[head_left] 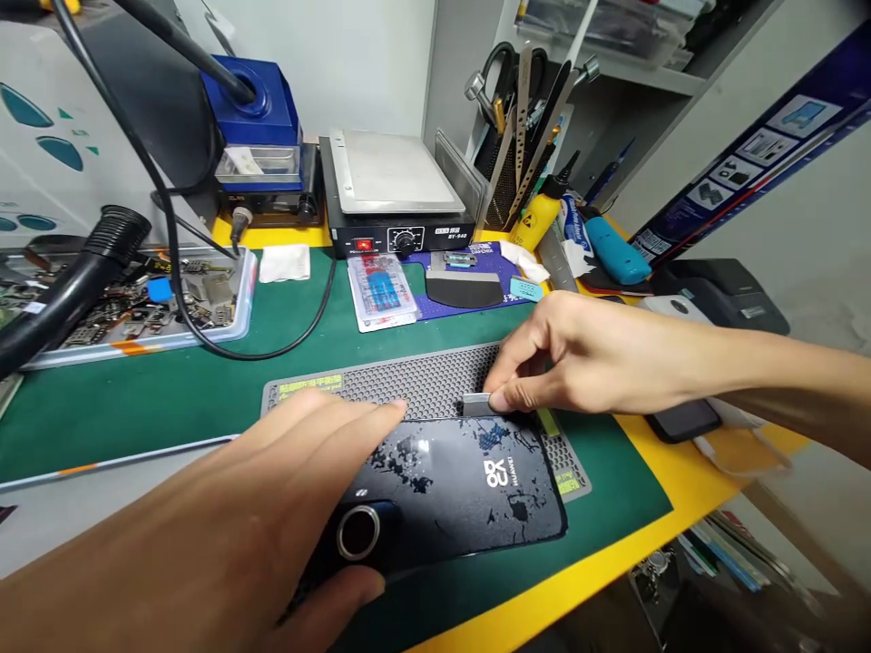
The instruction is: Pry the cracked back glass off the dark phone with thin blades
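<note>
A black Huawei phone [455,517] lies back side up on a grey honeycomb mat [422,385], with dark, flaky residue over its back. My left hand [265,499] spans the phone's camera end, the fingers over the far edge and the thumb by the near one, gripping it. Between thumb and fingertips, my right hand [564,358] pinches a thin flat metal blade [476,404]. That blade stands at the phone's far long edge; whether its tip is inside the seam I cannot tell. The left hand hides the phone's left end.
Behind the mat stands a black heating plate [401,172]. A parts tray [224,317] and a black hose [74,281] are at left. A black cable [286,349] loops over the green mat [292,317]. Beyond my right hand are a yellow bottle [537,222] and a tool holder [500,186].
</note>
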Demonstrator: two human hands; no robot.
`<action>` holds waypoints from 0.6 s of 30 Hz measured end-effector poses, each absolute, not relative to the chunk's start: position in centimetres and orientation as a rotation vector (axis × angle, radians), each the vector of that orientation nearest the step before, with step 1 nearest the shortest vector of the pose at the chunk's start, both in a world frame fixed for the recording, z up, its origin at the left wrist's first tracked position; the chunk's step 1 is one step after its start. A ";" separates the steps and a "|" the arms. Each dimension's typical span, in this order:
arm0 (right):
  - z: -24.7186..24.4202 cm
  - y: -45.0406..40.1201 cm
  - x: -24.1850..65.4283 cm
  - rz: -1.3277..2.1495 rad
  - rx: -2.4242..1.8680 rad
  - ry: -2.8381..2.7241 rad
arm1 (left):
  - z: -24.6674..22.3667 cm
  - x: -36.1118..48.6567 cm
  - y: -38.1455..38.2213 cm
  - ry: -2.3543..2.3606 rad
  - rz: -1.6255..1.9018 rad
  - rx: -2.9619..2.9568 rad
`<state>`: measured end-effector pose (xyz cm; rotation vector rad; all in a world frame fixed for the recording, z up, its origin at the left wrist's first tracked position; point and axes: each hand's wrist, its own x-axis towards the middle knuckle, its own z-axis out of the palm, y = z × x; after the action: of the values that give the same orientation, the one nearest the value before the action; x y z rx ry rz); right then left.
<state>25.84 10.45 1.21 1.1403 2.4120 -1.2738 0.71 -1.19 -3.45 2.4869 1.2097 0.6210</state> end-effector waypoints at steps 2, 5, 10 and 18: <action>1.2 10.5 25.8 -1.308 1.150 2.396 | -3.7 0.5 -1.2 1.188 0.633 2.500; 1.3 10.5 25.5 -1.367 1.175 2.375 | -4.3 -0.2 -1.3 1.167 0.515 2.530; 1.7 10.6 25.1 -1.449 1.198 2.320 | -5.3 -0.4 -1.5 1.260 0.454 2.464; 1.9 11.1 24.8 -1.486 1.191 2.234 | -6.3 -1.6 -1.9 1.461 0.557 2.373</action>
<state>24.77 11.10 1.93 1.1915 2.2340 -1.4862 -1.57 -1.95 -6.29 2.3725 1.4613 0.5573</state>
